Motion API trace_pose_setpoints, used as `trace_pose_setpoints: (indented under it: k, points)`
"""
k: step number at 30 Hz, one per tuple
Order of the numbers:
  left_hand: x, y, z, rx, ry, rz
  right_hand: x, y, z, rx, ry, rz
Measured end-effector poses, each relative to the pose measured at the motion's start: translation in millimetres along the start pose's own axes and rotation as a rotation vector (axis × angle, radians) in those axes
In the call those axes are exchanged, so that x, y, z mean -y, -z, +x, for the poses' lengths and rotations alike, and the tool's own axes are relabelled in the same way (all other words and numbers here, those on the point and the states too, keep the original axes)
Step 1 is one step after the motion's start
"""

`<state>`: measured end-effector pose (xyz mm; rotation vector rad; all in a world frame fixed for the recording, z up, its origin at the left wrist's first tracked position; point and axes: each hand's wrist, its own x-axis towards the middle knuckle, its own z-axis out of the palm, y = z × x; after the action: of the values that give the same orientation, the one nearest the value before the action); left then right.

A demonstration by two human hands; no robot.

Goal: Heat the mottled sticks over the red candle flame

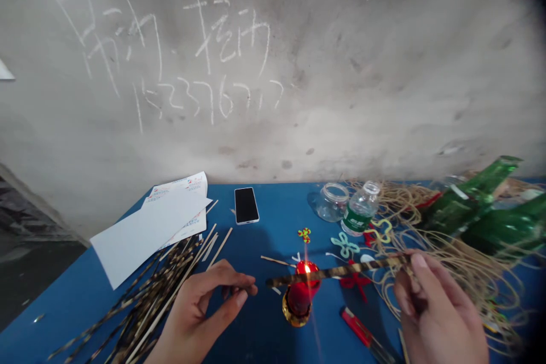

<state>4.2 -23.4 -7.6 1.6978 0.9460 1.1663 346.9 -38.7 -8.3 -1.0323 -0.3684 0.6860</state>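
My right hand (441, 301) pinches one end of a thin wooden stick (341, 271) with scorched, dark-banded markings. The stick runs almost level to the left, passing across a lit red candle (298, 298) in a gold-coloured base, close by the flame (307, 268). Its free end stops just short of my left hand (213, 307). There the thumb and fingertips are drawn together, and nothing shows between them. Beneath and behind my left hand lies a pile of similar dark-banded sticks (153, 296), mixed with plain pale ones.
White paper sheets (149, 227) and a phone (246, 205) lie at the back. A glass jar (331, 202), a plastic bottle (360, 209), loose twine (401, 199) and green glass bottles (464, 205) stand or lie rightward. A red-handled tool (358, 327) lies beside the candle. A wall closes off the back.
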Motion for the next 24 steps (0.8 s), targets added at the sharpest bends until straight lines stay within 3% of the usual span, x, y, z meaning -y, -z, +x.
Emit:
trace_pose_setpoints:
  k: [24]
  points:
    - [-4.7, -2.9, 1.2, 0.047, -0.001, 0.008, 4.3, 1.0, 2.6, -0.012, 0.089, -0.002]
